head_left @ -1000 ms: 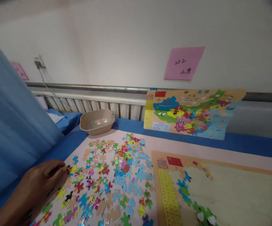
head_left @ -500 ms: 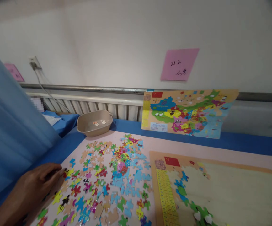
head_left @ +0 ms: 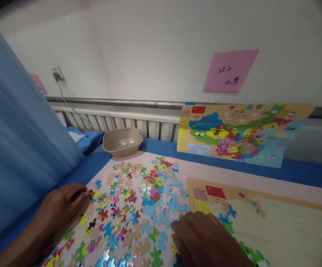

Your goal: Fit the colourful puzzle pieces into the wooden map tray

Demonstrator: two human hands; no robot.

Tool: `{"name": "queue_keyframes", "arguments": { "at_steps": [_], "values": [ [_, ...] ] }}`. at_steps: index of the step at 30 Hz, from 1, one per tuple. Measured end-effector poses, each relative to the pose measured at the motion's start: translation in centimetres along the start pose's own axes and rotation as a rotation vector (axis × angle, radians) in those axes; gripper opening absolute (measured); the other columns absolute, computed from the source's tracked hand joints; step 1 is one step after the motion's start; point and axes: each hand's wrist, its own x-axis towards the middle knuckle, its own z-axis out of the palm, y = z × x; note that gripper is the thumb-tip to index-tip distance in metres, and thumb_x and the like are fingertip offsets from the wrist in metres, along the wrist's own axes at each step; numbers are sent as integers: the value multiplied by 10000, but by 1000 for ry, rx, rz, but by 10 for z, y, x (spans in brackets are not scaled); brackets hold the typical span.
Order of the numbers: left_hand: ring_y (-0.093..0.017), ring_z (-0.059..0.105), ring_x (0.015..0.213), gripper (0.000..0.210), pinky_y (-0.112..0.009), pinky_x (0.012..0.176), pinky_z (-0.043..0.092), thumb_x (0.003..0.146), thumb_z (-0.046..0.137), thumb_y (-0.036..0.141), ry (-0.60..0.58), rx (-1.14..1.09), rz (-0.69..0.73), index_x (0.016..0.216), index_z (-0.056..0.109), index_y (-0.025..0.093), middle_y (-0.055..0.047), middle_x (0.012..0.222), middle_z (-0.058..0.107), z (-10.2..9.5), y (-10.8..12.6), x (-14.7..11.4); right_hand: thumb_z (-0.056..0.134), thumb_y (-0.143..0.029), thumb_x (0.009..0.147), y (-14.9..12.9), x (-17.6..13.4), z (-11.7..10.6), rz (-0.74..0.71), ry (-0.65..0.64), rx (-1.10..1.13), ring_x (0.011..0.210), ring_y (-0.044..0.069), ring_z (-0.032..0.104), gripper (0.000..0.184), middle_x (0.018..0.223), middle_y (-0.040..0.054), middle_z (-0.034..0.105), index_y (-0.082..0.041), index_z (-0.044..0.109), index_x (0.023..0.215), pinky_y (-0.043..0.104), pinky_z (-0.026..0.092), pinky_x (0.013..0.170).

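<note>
My left hand [head_left: 63, 204] rests at the left edge of a spread of loose jigsaw puzzle pieces [head_left: 107, 229]. Its fingers are bent together, their tips at a red and dark piece; whether they grip anything is hidden. On the right, my right hand [head_left: 205, 239] lies palm down with curled fingers over pieces beside the puzzle board [head_left: 277, 218]. Its fingertips are mostly hidden, and what is under them cannot be made out. The board has a tan frame and some blue and green pieces at its left. A joined colourful section [head_left: 153, 185] lies among the loose pieces.
A beige basin [head_left: 122, 146] with a few pieces stands at the back. A printed map picture [head_left: 233, 133] leans against the wall behind the board. A blue curtain [head_left: 24, 141] hangs at left; a radiator [head_left: 152, 129] runs along the wall.
My right hand has come into view over the pieces at the board's left edge. The view has shifted left, and my left hand stays by the same pieces.
</note>
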Motion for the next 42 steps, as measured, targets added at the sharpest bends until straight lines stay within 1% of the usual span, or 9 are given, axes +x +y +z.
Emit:
{"name": "queue_keyframes", "arguments": {
  "at_steps": [3, 6, 9, 15, 20, 29, 33, 38, 42],
  "values": [
    [-233, 762, 875, 497, -309, 777, 560, 935, 456, 642, 20, 7, 23, 894, 787, 274, -39, 962, 820, 1, -2, -1, 506, -110, 964, 26, -1, -13, -16, -76, -173, 779, 229, 575, 195, 893, 52, 666, -245, 641, 926, 376, 399, 720],
    [-237, 760, 885, 477, -315, 785, 552, 935, 469, 638, 39, 15, 37, 905, 781, 278, -33, 960, 818, 4, -9, -1, 455, -122, 1015, 38, -4, -25, -77, -36, -231, 783, 236, 575, 229, 875, 54, 653, -237, 633, 929, 380, 383, 727],
    [-239, 757, 896, 457, -323, 808, 542, 929, 483, 622, 49, 24, 46, 915, 774, 270, -30, 966, 815, 6, -14, -1, 427, -166, 1058, 43, 3, -31, -44, -21, -201, 794, 238, 578, 247, 898, 55, 663, -231, 653, 985, 373, 369, 716],
    [-232, 740, 912, 441, -315, 825, 516, 958, 473, 595, 36, 0, 44, 943, 767, 266, -28, 988, 806, 1, -9, -4, 493, -158, 1042, 45, 49, -31, 246, -337, -202, 826, 253, 578, 257, 910, 77, 677, -211, 664, 859, 374, 331, 724],
    [-226, 741, 899, 450, -308, 807, 516, 955, 459, 582, -16, 22, 40, 915, 768, 257, -33, 965, 806, -6, 0, -2, 523, -117, 1012, 57, 81, -23, 265, -437, -309, 928, 270, 591, 192, 978, 109, 691, -176, 690, 936, 376, 314, 753],
    [-226, 736, 900, 507, -302, 805, 512, 912, 434, 634, -38, 33, -20, 924, 778, 262, -32, 994, 815, -10, 5, -3, 589, -174, 991, 79, 92, -14, 189, -489, -301, 989, 254, 582, 124, 1046, 115, 690, -171, 701, 937, 344, 330, 789],
    [-242, 739, 900, 568, -312, 786, 518, 869, 392, 676, -83, 38, -59, 923, 778, 263, -37, 993, 816, -14, 12, -1, 563, -176, 1007, 82, 92, -17, 197, -491, -299, 952, 230, 580, 165, 1016, 97, 690, -177, 684, 895, 334, 332, 786],
    [-258, 748, 895, 596, -339, 790, 529, 815, 379, 714, -101, 34, -102, 904, 781, 283, -33, 992, 821, -11, 10, 1, 632, -202, 980, 82, 94, -12, 173, -481, -268, 973, 228, 577, 66, 1035, 80, 687, -185, 681, 939, 330, 326, 794],
    [-267, 754, 891, 605, -349, 783, 538, 808, 368, 721, -98, 39, -108, 897, 786, 293, -31, 994, 825, -9, 8, 1, 631, -235, 993, 81, 100, -6, 145, -480, -240, 983, 231, 575, 76, 1040, 79, 684, -191, 680, 955, 328, 333, 804]
  ]
}}
